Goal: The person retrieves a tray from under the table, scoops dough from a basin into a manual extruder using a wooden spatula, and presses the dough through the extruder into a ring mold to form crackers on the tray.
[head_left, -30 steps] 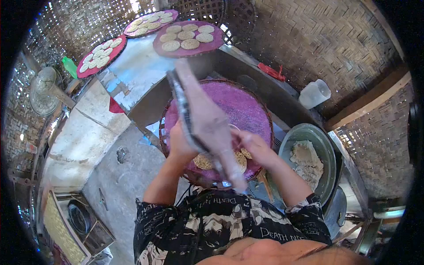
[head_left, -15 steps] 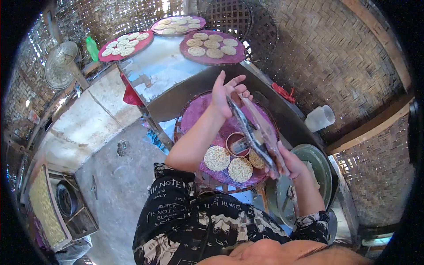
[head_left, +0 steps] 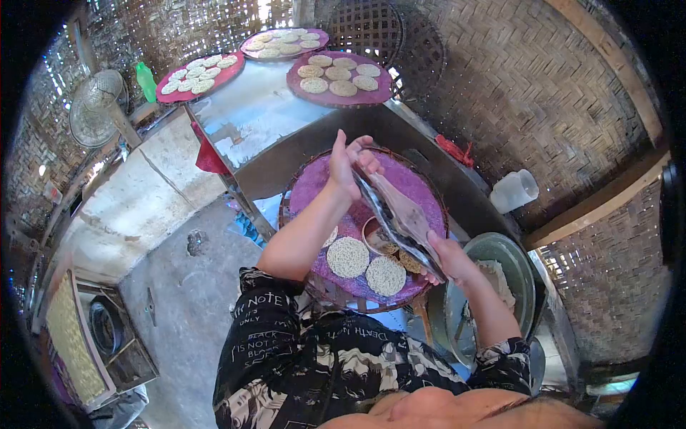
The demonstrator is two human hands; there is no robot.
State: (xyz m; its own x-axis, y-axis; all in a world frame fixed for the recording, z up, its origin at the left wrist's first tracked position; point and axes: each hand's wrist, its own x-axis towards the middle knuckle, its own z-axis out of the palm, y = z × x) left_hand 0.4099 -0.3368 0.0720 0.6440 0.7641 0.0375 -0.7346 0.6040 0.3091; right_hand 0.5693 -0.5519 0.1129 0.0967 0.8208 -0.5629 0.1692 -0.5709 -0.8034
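A pair of thin flat boards (head_left: 400,207), pale on the upper face and dark along the edge, is held slanted above a round tray (head_left: 318,179) lined with purple cloth. My left hand (head_left: 350,168) has its fingers curled over the far end, thumb pointing up. At the near end, my right hand (head_left: 450,259) grips both layers between thumb and fingers. Below the boards, a brown ring (head_left: 366,236) sits partly hidden on the cloth. Several round, grainy white cakes (head_left: 348,257) lie along the tray's near side, and one darker cake (head_left: 409,262) is partly covered by the boards.
A green basin (head_left: 529,286) with pale dough-like matter (head_left: 496,279) stands right of the tray. Behind, a ledge (head_left: 250,121) bears several cloth-covered trays (head_left: 379,89) of cakes. A white plastic container (head_left: 514,191) and a red cloth or bag (head_left: 454,151) are at the right.
The two boards, spread with a gap between them before, are now closer together. My left hand has come slightly down and its fingers have curled in more.
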